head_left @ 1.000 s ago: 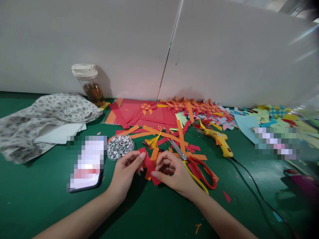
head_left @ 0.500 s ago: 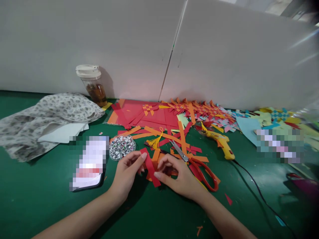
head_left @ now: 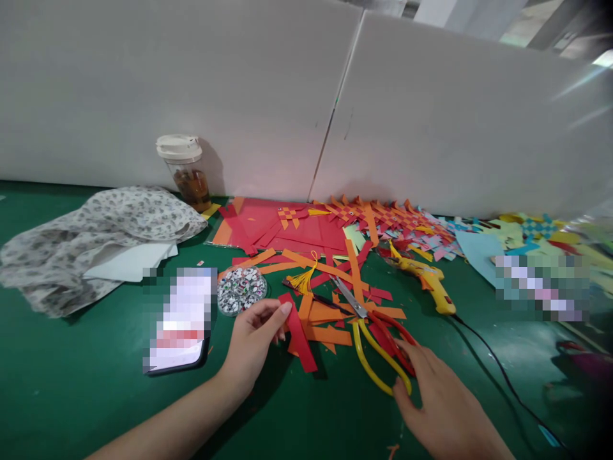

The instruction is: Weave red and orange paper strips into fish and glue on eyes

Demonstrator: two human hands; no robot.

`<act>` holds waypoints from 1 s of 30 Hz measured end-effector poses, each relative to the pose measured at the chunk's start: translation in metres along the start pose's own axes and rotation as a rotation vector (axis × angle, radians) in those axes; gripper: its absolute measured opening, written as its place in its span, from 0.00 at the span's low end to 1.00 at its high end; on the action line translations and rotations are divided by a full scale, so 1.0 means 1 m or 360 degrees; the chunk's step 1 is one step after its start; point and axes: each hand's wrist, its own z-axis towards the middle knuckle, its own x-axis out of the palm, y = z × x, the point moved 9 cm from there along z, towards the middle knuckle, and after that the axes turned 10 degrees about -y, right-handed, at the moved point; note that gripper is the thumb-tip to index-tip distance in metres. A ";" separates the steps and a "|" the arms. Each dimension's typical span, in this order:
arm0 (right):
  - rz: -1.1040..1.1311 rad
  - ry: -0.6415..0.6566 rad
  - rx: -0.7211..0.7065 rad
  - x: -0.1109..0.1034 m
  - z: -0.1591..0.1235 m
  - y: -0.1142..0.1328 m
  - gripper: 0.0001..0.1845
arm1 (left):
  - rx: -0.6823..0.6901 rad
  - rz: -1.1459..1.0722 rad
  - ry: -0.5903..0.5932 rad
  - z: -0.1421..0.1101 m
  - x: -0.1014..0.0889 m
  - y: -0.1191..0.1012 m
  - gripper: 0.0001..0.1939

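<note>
My left hand point(head_left: 258, 335) pinches a flat red paper strip point(head_left: 302, 342) near its upper end, between thumb and fingers. The strip slants down to the right over loose orange strips point(head_left: 328, 335). At the scissors point(head_left: 358, 311), which have one yellow and one red handle, my right hand point(head_left: 433, 390) has its thumb by the yellow handle and its fingers at the red one. Its fingers are apart, and the scissors lie on the table. A yellow tassel point(head_left: 302, 281) rests behind the strips, beside a round clear box of googly eyes point(head_left: 242, 291).
A phone point(head_left: 184, 313) lies left, near a patterned cloth point(head_left: 119, 217) and a lidded cup of tea point(head_left: 189, 179). A yellow glue gun point(head_left: 433, 284) with its black cord point(head_left: 483, 348) is on the right. Woven paper fish point(head_left: 383, 211) line the wall.
My right hand has left the red strip and moved right and toward me, to the scissor handles. My left hand keeps its pinch on the strip. The view has shifted slightly.
</note>
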 end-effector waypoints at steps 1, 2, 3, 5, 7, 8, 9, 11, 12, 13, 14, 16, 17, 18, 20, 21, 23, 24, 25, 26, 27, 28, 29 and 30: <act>-0.0037 0.0073 0.0065 0.003 0.002 -0.003 0.22 | -0.0003 0.0000 0.0004 0.000 0.000 0.000 0.10; -0.0074 0.0162 0.0139 0.005 0.005 -0.006 0.22 | -0.0001 -0.0001 0.0010 0.000 0.000 0.000 0.10; -0.0100 0.0268 0.0205 0.006 0.008 -0.007 0.23 | 0.0007 -0.0005 0.0015 0.000 0.001 -0.001 0.10; -0.0091 0.0443 0.0299 0.007 0.016 -0.007 0.21 | 0.0028 -0.0006 0.0023 -0.001 0.001 -0.002 0.10; -0.0065 0.0516 0.0343 0.005 0.024 -0.005 0.17 | 0.0040 -0.0003 0.0025 0.000 0.001 -0.002 0.10; -0.0066 0.0514 0.0352 0.004 0.027 -0.005 0.15 | 0.0041 -0.0003 0.0023 0.000 0.001 -0.002 0.10; -0.0073 0.0495 0.0364 0.004 0.030 -0.006 0.13 | 0.0040 -0.0004 0.0021 0.000 0.000 -0.002 0.10; -0.0083 0.0442 0.0404 0.003 0.032 -0.010 0.09 | 0.0036 -0.0010 0.0012 0.000 0.000 -0.001 0.10; -0.0074 0.0415 0.0433 0.003 0.031 -0.012 0.07 | 0.0033 -0.0011 0.0007 0.000 -0.001 -0.001 0.10; -0.0050 0.0377 0.0465 0.001 0.030 -0.015 0.06 | 0.0029 -0.0012 -0.0001 0.000 -0.001 -0.001 0.10; -0.0014 0.0328 0.0501 -0.001 0.029 -0.017 0.06 | 0.0023 -0.0012 -0.0008 -0.001 -0.001 -0.002 0.10; 0.0128 0.0190 0.0572 -0.009 0.027 -0.020 0.08 | 0.0007 -0.0008 -0.0015 -0.001 -0.002 -0.002 0.10; 0.0254 0.0124 0.0616 -0.013 0.025 -0.021 0.09 | 0.0001 -0.0005 -0.0016 -0.002 -0.002 -0.003 0.10; 0.0418 0.0066 0.0673 -0.016 0.024 -0.022 0.10 | -0.0003 -0.0005 -0.0020 -0.002 -0.002 -0.004 0.11; 0.0835 -0.0025 0.0758 -0.020 0.022 -0.021 0.10 | -0.0007 -0.0008 -0.0016 -0.002 -0.001 -0.005 0.10; 0.1056 -0.0090 0.0774 -0.024 0.023 -0.019 0.12 | -0.0004 -0.0012 -0.0013 -0.002 -0.001 -0.005 0.10; 0.1395 -0.0259 0.0777 -0.033 0.024 -0.015 0.14 | 0.0007 -0.0021 0.0002 -0.002 0.000 -0.006 0.10; 0.1494 -0.0325 0.0778 -0.037 0.024 -0.013 0.13 | 0.0012 -0.0027 0.0009 -0.002 0.000 -0.006 0.10; 0.1542 -0.0341 0.0793 -0.038 0.023 -0.012 0.13 | 0.0014 -0.0039 0.0016 -0.002 0.000 -0.006 0.10; 0.1536 -0.0306 0.0826 -0.036 0.021 -0.009 0.13 | 0.0014 -0.0056 0.0023 -0.002 0.001 -0.006 0.10; 0.1490 -0.0231 0.0856 -0.033 0.019 -0.005 0.14 | 0.0008 -0.0071 0.0040 -0.002 0.001 -0.005 0.10; 0.1420 -0.0143 0.0865 -0.029 0.017 0.000 0.15 | 0.0004 -0.0086 0.0063 -0.002 0.002 -0.005 0.10; 0.1315 -0.0066 0.0861 -0.026 0.014 0.006 0.15 | 0.0003 -0.0096 0.0089 -0.002 0.003 -0.005 0.10; 0.1193 -0.0016 0.0831 -0.025 0.012 0.014 0.15 | 0.0005 -0.0101 0.0118 -0.002 0.004 -0.004 0.10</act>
